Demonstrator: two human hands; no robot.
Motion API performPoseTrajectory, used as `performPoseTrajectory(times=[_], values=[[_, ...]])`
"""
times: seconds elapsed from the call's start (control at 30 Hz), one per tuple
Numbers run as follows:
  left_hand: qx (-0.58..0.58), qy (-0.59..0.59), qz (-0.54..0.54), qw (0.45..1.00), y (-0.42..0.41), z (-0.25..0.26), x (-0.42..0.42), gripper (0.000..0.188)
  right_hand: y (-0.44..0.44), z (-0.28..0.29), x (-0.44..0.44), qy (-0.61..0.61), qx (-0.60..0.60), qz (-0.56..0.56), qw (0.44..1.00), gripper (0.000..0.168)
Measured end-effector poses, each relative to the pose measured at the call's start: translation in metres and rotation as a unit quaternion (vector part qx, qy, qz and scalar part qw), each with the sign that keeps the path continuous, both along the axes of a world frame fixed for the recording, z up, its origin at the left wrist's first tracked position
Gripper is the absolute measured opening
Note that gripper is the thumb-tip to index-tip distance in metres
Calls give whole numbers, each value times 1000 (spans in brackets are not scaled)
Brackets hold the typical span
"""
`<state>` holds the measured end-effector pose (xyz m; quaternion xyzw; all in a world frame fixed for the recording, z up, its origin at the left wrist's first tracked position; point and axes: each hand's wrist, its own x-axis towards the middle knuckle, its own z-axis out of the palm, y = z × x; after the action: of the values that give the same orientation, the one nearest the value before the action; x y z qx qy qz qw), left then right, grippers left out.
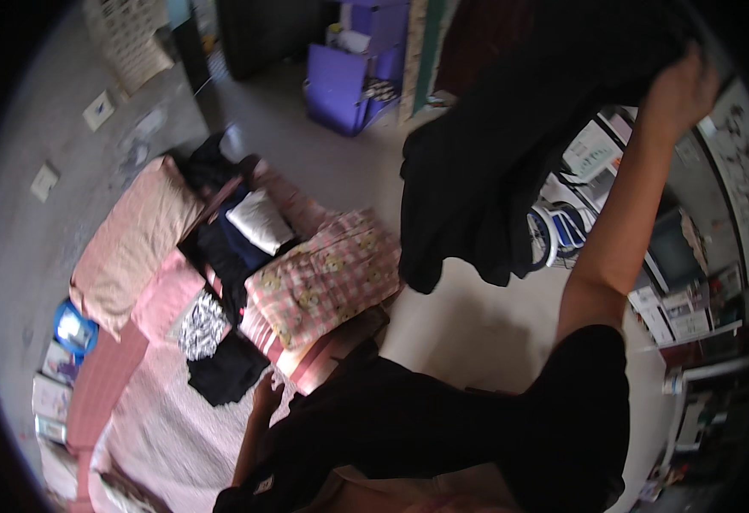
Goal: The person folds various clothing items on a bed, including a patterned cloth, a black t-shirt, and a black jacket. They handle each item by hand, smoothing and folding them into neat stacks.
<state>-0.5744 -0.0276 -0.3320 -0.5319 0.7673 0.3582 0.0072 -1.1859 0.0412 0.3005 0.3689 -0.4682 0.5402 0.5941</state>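
My right hand (682, 93) is raised high at the upper right, its fingers closed on a black cloth garment (477, 173). The garment hangs in loose folds over the floor, and its upper end runs into the dark rim of the picture. Low over the bed, my left hand (268, 392) has its fingers apart and holds nothing. Close beside it lies a folded black cloth (227, 372) on the pink bedspread (175, 417). Just past that cloth is a folded black-and-white patterned cloth (202, 328).
Pillows (137, 237), a pink checked folded quilt (329, 276), dark clothes (220, 243) and a silvery white packet (260, 221) crowd the bed. A purple cabinet (339, 90) stands across the floor. To the right are a small blue-and-white bicycle (560, 231) and cluttered shelves (688, 314).
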Motion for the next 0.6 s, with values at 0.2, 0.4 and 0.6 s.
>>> performPoseTrajectory(times=[0.2, 0.4, 0.6], values=[[82, 71, -96, 989, 8, -49, -18, 55, 78, -317, -93, -234, 652, -271, 668, 29], [52, 10, -125, 991, -35, -63, 35, 54, 90, -148, -32, -285, 257, -179, 906, 30], [37, 102, -32, 994, -72, -73, 48, 43, 115, -126, 33, -41, 81, -231, 969, 22]])
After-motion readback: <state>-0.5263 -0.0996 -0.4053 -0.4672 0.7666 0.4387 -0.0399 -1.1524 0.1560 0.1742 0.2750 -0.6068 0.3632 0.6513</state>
